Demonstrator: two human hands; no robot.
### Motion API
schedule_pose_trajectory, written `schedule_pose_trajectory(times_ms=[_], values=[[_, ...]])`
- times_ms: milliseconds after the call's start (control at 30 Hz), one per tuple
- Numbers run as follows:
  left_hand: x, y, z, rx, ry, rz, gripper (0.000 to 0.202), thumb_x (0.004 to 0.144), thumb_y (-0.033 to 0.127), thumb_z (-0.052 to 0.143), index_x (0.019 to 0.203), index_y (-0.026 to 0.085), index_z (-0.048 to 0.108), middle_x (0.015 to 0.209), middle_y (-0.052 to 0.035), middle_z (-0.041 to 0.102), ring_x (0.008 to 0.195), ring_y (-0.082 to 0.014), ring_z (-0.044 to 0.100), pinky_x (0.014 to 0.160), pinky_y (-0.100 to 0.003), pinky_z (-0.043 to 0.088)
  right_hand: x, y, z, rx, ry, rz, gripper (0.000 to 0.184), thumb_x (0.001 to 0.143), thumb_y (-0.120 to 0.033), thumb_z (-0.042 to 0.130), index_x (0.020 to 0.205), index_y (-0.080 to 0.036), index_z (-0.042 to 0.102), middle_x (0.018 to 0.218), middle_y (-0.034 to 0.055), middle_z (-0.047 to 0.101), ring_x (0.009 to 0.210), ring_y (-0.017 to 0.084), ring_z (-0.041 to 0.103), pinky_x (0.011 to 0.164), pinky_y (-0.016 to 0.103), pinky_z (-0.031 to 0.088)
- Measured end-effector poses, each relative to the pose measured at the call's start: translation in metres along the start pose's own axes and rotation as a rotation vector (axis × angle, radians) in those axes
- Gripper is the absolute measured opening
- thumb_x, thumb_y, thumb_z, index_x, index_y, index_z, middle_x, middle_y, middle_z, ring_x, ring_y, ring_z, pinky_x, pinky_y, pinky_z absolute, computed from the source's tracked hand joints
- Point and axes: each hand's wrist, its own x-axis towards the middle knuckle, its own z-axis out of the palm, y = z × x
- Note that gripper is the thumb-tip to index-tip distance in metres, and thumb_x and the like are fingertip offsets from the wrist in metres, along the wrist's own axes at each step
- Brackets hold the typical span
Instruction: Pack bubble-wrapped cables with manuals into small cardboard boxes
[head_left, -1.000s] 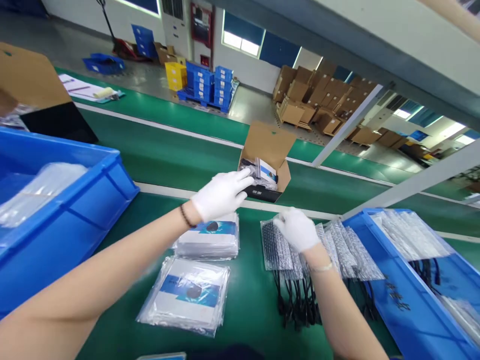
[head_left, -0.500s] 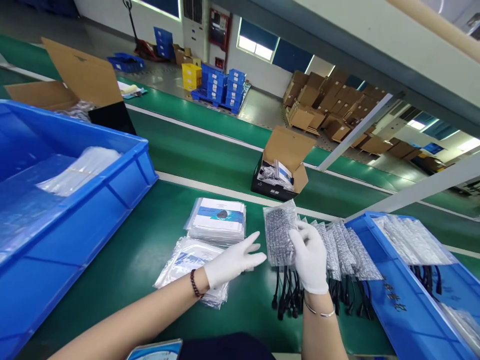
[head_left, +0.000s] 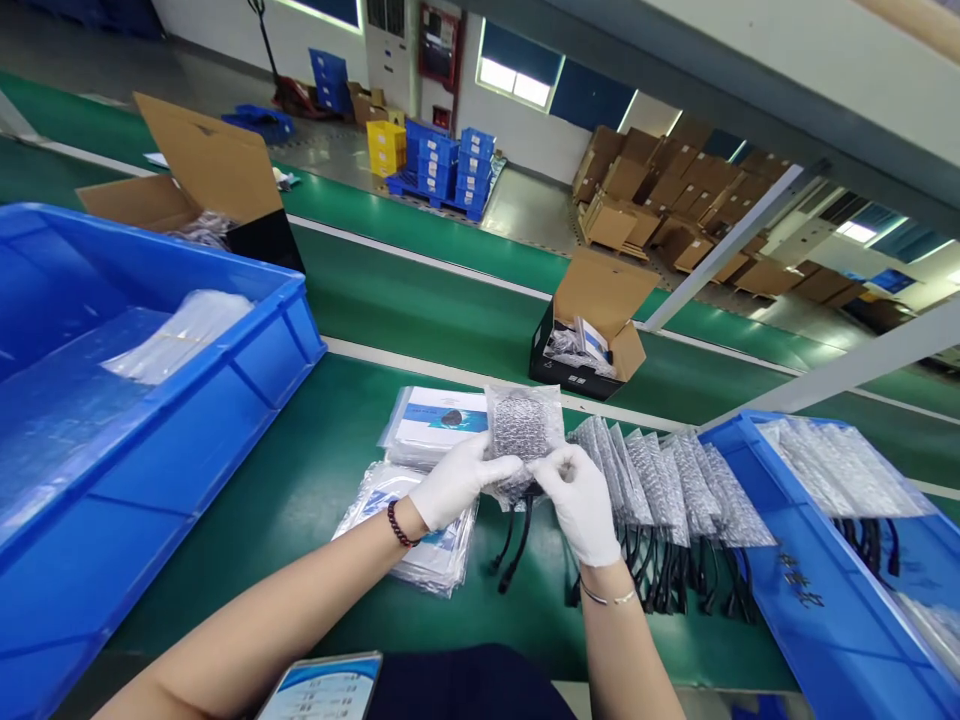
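We are pinching a clear bubble-wrap pouch with black cables hanging from it between our white-gloved left hand and white-gloved right hand, holding it raised above the green table, just beside the fanned row of matching bubble-wrap pouches and near the stack of plastic-sleeved blue-and-white booklets.

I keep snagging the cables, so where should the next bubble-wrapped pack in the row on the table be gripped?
Judging by its pose, pinch the bubble-wrapped pack by its padded upper end, from above. The packs overlap like tiles with black cables trailing toward the person, so the far ends look clear.
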Motion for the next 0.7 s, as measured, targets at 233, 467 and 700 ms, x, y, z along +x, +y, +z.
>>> schedule_pose_trajectory(times_ms=[233,467,700], values=[[0.000,0.004,-0.002,0.313,0.079,-0.039,0.040,0.075,0.043,0.067,0.098,0.011,0.060,0.099,-0.0074,0.067,0.092,-0.0242,0.061,0.077,-0.033,0.049,0.003,0.003,0.007,0.013,0.065,0.065,0.034,0.066,-0.039,0.075,0.058,-0.020,0.048,0.053,-0.0065,0.048,0.052,0.010,0.040,0.053,0.025,0.033],[0.004,-0.007,0.001,0.200,0.075,-0.059,0.039,0.075,0.043,0.069,0.097,0.011,0.060,0.092,-0.0066,0.068,0.085,-0.0220,0.062,0.072,-0.031,0.051,0.008,0.007,0.007,0.001,0.064,0.088,0.034,0.067,-0.039,0.073,0.058,-0.020,0.046,0.051,-0.0071,0.046,0.051,0.010,0.038,0.054,0.025,0.034],[0.001,0.003,-0.008,0.154,0.167,0.206,0.046,0.078,0.040,0.067,0.115,0.014,0.059,0.116,-0.0096,0.065,0.112,-0.0269,0.058,0.102,-0.043,0.043,-0.015,-0.004,-0.005,-0.149,0.231,-0.315,0.029,0.073,-0.036,0.072,0.094,-0.019,0.059,0.100,0.0062,0.062,0.090,0.019,0.058,0.087,0.036,0.046]])
